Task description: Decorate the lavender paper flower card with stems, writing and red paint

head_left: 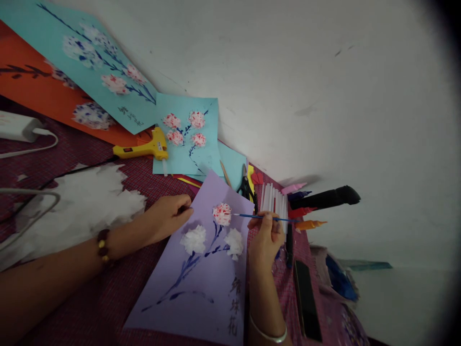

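My right hand [265, 242] pinches a thin blue paintbrush [248, 216], its tip at a red-speckled white paper flower [222, 214]. That flower is on a purple sheet [180, 302] with painted dark blue branches and written characters. Two plain white paper flowers, a left one [193, 239] and a right one [234, 242], sit lower on the same sheet. At the sheet's upper left edge rests my left hand [169, 216], its fingers curled in; whether anything is in them is hidden.
A yellow glue gun [144, 148] lies beyond my left hand, near finished flower pictures on a teal sheet [165, 166] and an orange sheet [21, 86]. White paper pieces [93, 192] spread at left. Black scissors [245, 185], glue sticks [273, 199] and a phone [307, 300] lie at right.
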`<state>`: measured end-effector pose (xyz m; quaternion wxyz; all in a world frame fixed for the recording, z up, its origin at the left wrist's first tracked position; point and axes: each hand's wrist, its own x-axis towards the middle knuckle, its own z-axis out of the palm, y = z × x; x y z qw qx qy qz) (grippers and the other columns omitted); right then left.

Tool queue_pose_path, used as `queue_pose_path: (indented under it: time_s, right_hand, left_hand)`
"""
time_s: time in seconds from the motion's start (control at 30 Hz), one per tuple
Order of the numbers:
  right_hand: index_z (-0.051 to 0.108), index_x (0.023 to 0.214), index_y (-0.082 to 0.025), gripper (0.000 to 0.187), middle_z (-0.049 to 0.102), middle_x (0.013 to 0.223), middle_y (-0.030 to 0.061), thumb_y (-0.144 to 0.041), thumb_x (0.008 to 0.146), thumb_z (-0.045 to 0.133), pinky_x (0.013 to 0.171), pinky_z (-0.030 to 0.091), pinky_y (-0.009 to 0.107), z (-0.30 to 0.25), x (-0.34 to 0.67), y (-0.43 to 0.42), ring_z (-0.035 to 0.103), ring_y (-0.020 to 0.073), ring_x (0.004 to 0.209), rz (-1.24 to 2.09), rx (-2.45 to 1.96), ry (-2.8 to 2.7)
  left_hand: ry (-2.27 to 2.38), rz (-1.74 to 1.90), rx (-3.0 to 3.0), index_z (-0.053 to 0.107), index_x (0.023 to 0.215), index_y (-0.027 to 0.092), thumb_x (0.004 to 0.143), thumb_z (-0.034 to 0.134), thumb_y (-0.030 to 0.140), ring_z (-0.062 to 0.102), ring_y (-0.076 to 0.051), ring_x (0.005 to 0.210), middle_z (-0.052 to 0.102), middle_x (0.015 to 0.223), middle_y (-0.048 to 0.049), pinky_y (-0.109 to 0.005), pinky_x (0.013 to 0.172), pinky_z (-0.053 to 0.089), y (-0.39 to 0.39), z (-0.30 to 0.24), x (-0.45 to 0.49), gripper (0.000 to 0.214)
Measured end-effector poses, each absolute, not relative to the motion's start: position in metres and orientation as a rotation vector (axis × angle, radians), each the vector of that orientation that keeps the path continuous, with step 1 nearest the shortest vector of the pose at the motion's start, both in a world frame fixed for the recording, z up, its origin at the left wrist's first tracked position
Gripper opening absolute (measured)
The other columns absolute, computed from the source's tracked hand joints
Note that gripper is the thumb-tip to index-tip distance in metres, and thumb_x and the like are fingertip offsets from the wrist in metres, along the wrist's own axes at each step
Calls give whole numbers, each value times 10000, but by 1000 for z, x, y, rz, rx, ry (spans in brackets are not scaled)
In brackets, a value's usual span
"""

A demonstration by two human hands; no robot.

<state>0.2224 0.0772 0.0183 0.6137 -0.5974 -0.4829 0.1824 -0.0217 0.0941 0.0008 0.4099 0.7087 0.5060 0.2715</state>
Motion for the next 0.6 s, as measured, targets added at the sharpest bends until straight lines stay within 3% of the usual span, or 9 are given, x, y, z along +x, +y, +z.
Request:
queue_pose_path:
  time_s: [0.6]
  right_hand:
    - [576,788,-178,273,566,531,-52,-411,910,504,514,417,234,17,222,76,524,97,452,441,-1438,-1149]
  left_hand:
    - [1299,672,1751,470,690,188,829,409,377,407,-117,569,454,603,27,-254,541,290,94,1,-21,242]
